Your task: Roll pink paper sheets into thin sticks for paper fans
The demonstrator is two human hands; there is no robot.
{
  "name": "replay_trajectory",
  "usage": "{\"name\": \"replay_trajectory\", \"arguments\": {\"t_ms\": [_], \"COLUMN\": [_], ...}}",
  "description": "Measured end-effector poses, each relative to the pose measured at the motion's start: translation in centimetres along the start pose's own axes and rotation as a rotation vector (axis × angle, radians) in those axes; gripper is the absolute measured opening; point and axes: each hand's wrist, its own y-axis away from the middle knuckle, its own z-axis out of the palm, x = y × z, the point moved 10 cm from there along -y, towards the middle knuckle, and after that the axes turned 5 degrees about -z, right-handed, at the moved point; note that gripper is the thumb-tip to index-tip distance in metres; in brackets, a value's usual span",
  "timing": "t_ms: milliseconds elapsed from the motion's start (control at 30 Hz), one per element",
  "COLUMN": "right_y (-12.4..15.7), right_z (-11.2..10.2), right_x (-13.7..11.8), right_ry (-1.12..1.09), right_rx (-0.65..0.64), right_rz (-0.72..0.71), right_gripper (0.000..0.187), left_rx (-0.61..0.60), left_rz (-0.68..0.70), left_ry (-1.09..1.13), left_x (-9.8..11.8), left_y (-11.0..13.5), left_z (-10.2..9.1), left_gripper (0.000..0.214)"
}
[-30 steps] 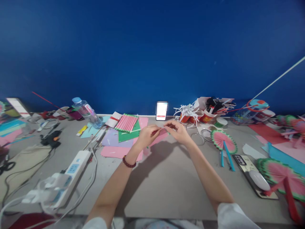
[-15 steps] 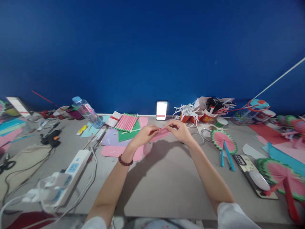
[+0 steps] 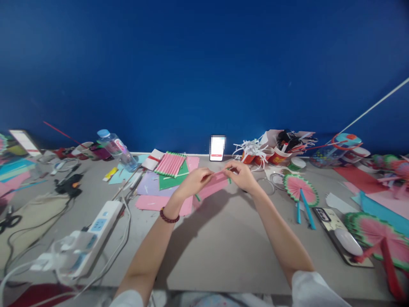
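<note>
Above the table, my left hand [image 3: 197, 179] and my right hand [image 3: 239, 175] pinch the upper edge of a pink sheet of paper [image 3: 213, 185] with green ends. The sheet hangs tilted between my fingers, its lower edge toward me. Just left of my left hand lies a pleated pink paper with green edges [image 3: 171, 164], on top of a green sheet [image 3: 164, 182]. Pink sheets [image 3: 153, 203] and a lilac sheet [image 3: 150, 184] spread beneath these. A phone [image 3: 217, 148] stands upright against the blue wall, behind my hands.
On the right are finished-looking round watermelon-patterned paper fans [image 3: 300, 190], a phone with a white mouse [image 3: 347, 241] on it, and cups holding white paper strips [image 3: 252, 151]. A power strip [image 3: 99, 230] with cables, a plastic bottle [image 3: 118, 149] and a glue gun [image 3: 68, 185] occupy the left.
The pink sheet between my hands now shows more of its surface and its green ends, hanging lower toward me. Both hands stay almost in place.
</note>
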Motion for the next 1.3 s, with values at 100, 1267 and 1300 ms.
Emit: {"name": "replay_trajectory", "arguments": {"t_ms": [100,1267,1300], "right_y": [0.1,0.6,0.6], "right_z": [0.3,2.8,2.9], "right_x": [-0.4,0.2,0.1], "right_ry": [0.057,0.156,0.148], "right_rx": [-0.033,-0.254,-0.263], "right_rz": [-0.025,-0.045,-0.043], "right_gripper": [0.009,0.006,0.006], "left_rx": [0.008,-0.085,-0.087], "left_rz": [-0.016,-0.078,-0.072], "left_ry": [-0.063,-0.414,-0.41], "left_x": [-0.2,0.1,0.1], "left_y": [0.0,0.1,0.1], "left_z": [0.4,2.6,2.8], "left_gripper": [0.033,0.029,0.03]}}
